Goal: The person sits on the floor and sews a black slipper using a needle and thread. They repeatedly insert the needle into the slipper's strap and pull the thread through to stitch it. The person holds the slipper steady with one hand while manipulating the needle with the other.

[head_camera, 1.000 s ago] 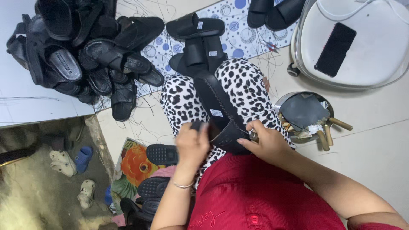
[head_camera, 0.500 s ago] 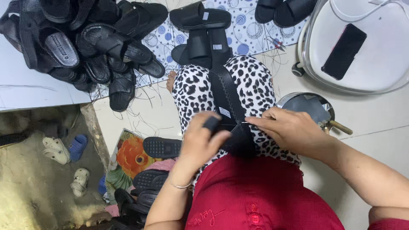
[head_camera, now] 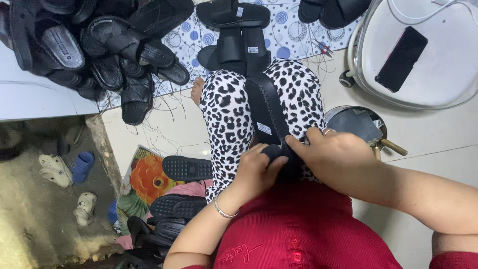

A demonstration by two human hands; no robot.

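Note:
A black sandal [head_camera: 266, 107] lies lengthwise along my lap, over spotted black-and-white trousers [head_camera: 226, 117]. My left hand [head_camera: 256, 172] grips its near end from the left, a thin bracelet on the wrist. My right hand [head_camera: 333, 152], with a ring on one finger, pinches the same end from the right. The fingers of both hands meet over the heel, which they mostly hide. Whether the right hand also holds a small tool is hidden.
A heap of black sandals [head_camera: 99, 45] lies at the upper left. More sandals [head_camera: 231, 15] rest on a blue patterned mat [head_camera: 294, 37]. A white stool [head_camera: 423, 60] carries a black phone [head_camera: 401, 57]. A round metal tin [head_camera: 358, 124] sits at my right; dark soles [head_camera: 186, 167] at my left.
The view has shifted, so the sandal heap sits higher and further left. My right hand has moved left over the sandal's heel and closed in against my left hand.

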